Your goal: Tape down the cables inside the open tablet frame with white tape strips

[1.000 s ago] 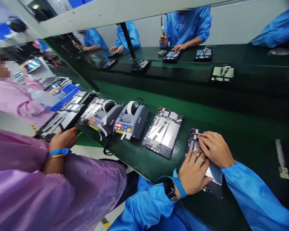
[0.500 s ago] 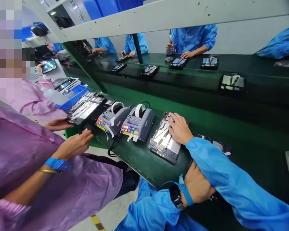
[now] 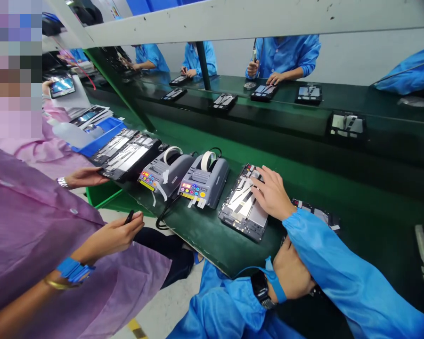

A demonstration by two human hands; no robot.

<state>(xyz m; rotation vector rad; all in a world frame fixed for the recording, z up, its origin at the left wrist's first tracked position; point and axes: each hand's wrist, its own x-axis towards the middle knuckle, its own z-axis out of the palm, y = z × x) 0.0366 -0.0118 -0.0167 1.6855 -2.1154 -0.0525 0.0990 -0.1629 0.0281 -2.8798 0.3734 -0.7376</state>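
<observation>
My right hand (image 3: pixel 273 193) reaches across to the left and lies with fingers spread on an open tablet chassis (image 3: pixel 240 209) with a silver inner plate, on the green bench. My right sleeve crosses over my left hand (image 3: pixel 293 275), which wears a watch and a blue wrist strap. The left hand's fingers are hidden under the sleeve. It sits at the near edge of a second open tablet (image 3: pixel 320 215), which is mostly covered by my arm.
Two grey tape dispensers (image 3: pixel 205 181) (image 3: pixel 164 174) stand left of the chassis. Further left lie more open tablets (image 3: pixel 127 157) and a blue tray (image 3: pixel 99 136). A co-worker's hand (image 3: pixel 116 233) in a purple sleeve holds a small dark object. A green conveyor (image 3: pixel 304 165) runs behind, with people in blue beyond.
My right hand left the right tablet, crossed to the left chassis and now rests there. The co-worker's hand drew back from the bench edge with a small dark object.
</observation>
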